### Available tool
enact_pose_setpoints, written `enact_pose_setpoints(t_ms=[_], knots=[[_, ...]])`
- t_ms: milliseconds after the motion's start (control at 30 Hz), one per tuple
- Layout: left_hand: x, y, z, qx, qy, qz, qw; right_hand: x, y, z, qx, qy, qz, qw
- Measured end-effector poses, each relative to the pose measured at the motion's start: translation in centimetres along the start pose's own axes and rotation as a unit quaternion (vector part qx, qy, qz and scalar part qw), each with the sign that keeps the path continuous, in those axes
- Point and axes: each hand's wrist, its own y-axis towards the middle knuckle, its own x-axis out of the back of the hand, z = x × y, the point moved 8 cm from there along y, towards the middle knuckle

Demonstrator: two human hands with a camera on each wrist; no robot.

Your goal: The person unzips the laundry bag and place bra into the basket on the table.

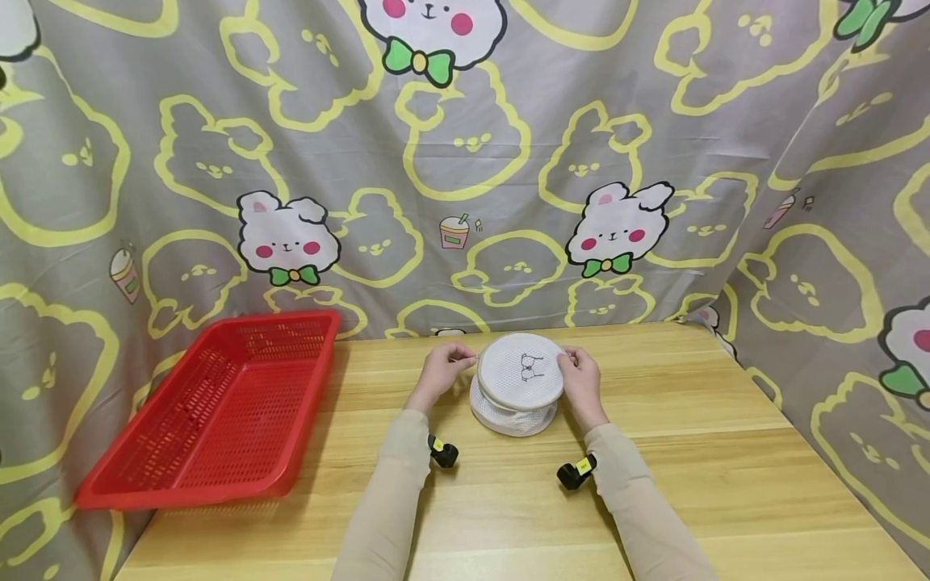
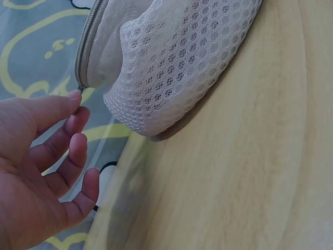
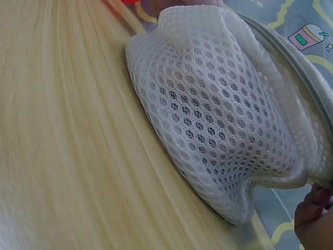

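Note:
A round white mesh laundry bag (image 1: 521,373) stands on the table, its top disc tilted and marked with a small dark bra drawing. Its sides sag in folds between the top and the base. My left hand (image 1: 440,373) is at the bag's left edge. In the left wrist view, thumb and forefinger of the left hand (image 2: 47,151) pinch the end of the zipper (image 2: 83,57), other fingers loosely bent. My right hand (image 1: 582,378) holds the right side of the top rim; in the right wrist view only part of the right hand (image 3: 315,213) shows beside the zipper (image 3: 296,62).
A red plastic basket (image 1: 301,452) with perforated walls stands on the left of the wooden table (image 1: 726,468). Behind the table hangs a grey curtain (image 1: 501,266) with cartoon prints. Each wrist carries a small black camera (image 1: 444,452).

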Motion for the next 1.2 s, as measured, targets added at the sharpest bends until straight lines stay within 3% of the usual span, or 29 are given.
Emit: enact_pose_setpoints(t_ms=[1200], knots=[[0.03, -0.89, 0.85, 0.012, -0.02, 0.003, 0.9997, 0.17, -0.14, 0.56, -0.001, -0.008, -0.006, 0.9999]])
